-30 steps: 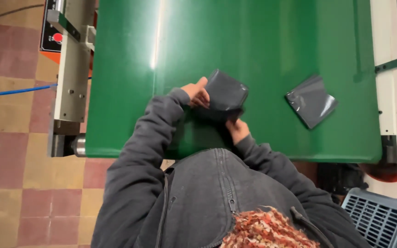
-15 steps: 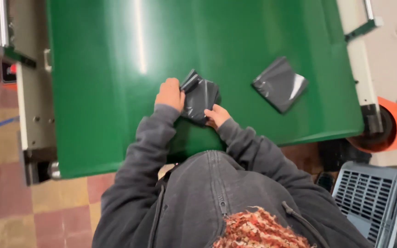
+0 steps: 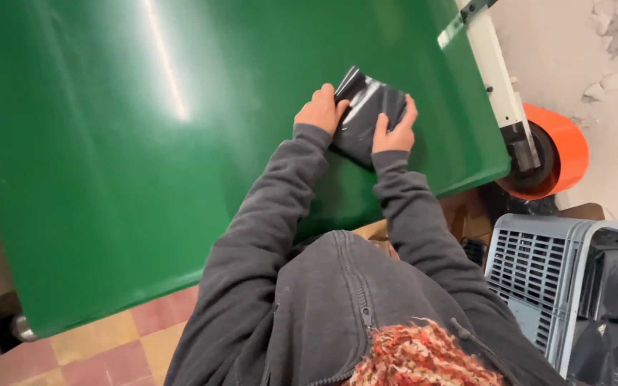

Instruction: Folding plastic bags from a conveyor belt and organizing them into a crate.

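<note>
I see both hands on a black bag (image 3: 366, 114) that lies flat on the green belt (image 3: 144, 143), near its right edge. My left hand (image 3: 320, 109) presses the bag's left edge, fingers curled over it; its grip is closed on the bag. My right hand (image 3: 395, 129) lies over the bag's lower right part, fingers spread on the glossy plastic, holding it down. The bag's top corner sticks out above the hands. Grey sleeves (image 3: 280, 207) run back to a zipped grey hoodie. Right of the belt stands a white frame (image 3: 498, 86) with an orange roller (image 3: 559, 146) at its end. Below that sits a grey crate (image 3: 538, 271) lined with black plastic. Under the belt's near edge I see a tiled floor (image 3: 123, 339).
</note>
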